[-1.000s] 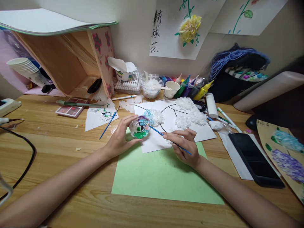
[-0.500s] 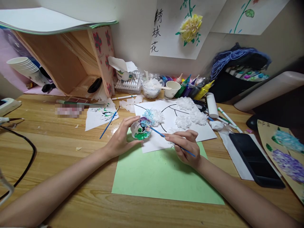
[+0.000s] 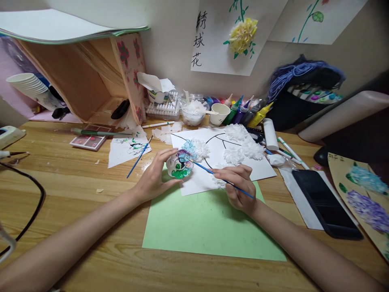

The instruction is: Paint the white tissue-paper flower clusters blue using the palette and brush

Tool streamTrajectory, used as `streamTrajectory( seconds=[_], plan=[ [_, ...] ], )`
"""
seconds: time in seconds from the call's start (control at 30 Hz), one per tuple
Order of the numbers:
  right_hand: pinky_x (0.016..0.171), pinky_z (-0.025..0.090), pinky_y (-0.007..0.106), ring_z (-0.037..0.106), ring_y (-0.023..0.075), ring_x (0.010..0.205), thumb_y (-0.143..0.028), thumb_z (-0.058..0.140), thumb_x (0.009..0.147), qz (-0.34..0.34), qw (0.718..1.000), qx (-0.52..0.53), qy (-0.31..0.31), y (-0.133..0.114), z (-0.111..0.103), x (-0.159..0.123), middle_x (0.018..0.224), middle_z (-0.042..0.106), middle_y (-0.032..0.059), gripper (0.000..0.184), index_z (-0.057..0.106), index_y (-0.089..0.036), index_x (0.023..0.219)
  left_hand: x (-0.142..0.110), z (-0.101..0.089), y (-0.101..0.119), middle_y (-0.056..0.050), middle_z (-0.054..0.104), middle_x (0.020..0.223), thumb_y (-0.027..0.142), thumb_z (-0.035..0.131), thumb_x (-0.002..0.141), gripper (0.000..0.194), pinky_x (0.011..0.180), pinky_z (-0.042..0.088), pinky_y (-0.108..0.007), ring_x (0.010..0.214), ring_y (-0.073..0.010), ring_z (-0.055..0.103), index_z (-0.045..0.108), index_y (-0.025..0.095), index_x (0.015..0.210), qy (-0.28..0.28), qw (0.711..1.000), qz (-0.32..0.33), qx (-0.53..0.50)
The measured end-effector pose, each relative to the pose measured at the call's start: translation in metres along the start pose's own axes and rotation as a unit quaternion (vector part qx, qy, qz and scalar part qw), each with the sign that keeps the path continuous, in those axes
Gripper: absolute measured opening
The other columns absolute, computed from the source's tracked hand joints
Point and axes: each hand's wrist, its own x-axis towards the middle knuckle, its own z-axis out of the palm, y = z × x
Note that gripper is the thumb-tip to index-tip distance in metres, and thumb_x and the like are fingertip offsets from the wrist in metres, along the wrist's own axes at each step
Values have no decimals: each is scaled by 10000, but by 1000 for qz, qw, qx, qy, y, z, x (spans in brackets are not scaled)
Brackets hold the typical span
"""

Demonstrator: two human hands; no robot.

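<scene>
My left hand (image 3: 156, 174) grips the edge of a small flower-shaped paint palette (image 3: 172, 164) smeared with green, black, purple and blue paint. Between the fingers of my right hand (image 3: 238, 184) is a thin blue paintbrush (image 3: 202, 167), its tip at the palette's right side. Beneath lies a white sheet of paper (image 3: 194, 187) with black drawn stems and several white crumpled-paper flowers (image 3: 235, 155). One flower, just behind the palette, is partly light blue (image 3: 191, 147). A green sheet (image 3: 209, 231) is under the white one.
Left of my left hand, another blue paintbrush (image 3: 139, 157) rests on a paint-stained paper scrap (image 3: 117, 152). A paper cup (image 3: 219, 114), paint bottles (image 3: 258, 115) and a bowl of white paper bits (image 3: 193, 113) line the back. At right lies a black phone (image 3: 326, 205).
My right hand and the brush have shifted very slightly, with the brush tip still at the palette. The left hand keeps its hold on the palette.
</scene>
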Motion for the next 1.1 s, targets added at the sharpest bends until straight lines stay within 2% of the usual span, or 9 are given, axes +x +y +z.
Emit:
streamTrajectory(
  seconds=[0.17, 0.4, 0.57, 0.63, 0.8, 1.1],
  plan=[
    [763, 368, 381, 667, 176, 786, -156, 410, 924, 9, 1000, 5, -4, 0, 1, 1, 989, 788, -9, 315, 586, -289, 1148, 0, -1, 0, -160, 548, 1333, 322, 801, 753, 874, 1012, 540, -478, 1274, -301, 543, 294, 254, 1461, 0, 1000, 3, -5],
    [758, 392, 401, 648, 200, 772, -184, 392, 926, 11, 999, 6, 39, 2, -2, -5, 937, 789, -5, 302, 594, -296, 1120, 0, -1, 0, -162, 550, 1336, 343, 799, 754, 869, 1002, 536, -467, 1270, -295, 540, 299, 245, 1458, 0, 1000, 2, 0],
    [761, 423, 411, 639, 218, 762, -211, 426, 912, 86, 988, 2, 125, 10, 0, -13, 823, 754, -4, 203, 615, -280, 945, 1, -1, -3, -155, 546, 1351, 355, 797, 754, 841, 965, 540, -456, 1247, -297, 551, 325, 252, 1442, 19, 999, -42, 25],
    [761, 425, 418, 630, 224, 744, -211, 431, 904, 112, 984, -7, 140, 13, 0, -13, 779, 736, 0, 185, 605, -266, 875, 1, -1, -4, -155, 542, 1353, 342, 800, 752, 825, 954, 540, -443, 1237, -293, 554, 343, 242, 1432, 29, 997, -61, 37],
    [774, 398, 407, 629, 203, 709, -170, 443, 862, 94, 990, -17, 105, 11, 0, -6, 734, 725, -21, 190, 606, -262, 835, 2, -1, -3, -141, 540, 1356, 329, 802, 749, 816, 977, 524, -441, 1237, -288, 548, 354, 248, 1426, 34, 996, -77, 42],
    [791, 387, 399, 641, 201, 720, -142, 445, 828, 87, 994, -33, 57, 9, 3, -2, 752, 728, -38, 210, 606, -275, 849, 2, -1, -3, -138, 548, 1346, 342, 802, 751, 817, 951, 531, -431, 1215, -282, 561, 353, 258, 1429, 37, 996, -70, 44]
  ],
)
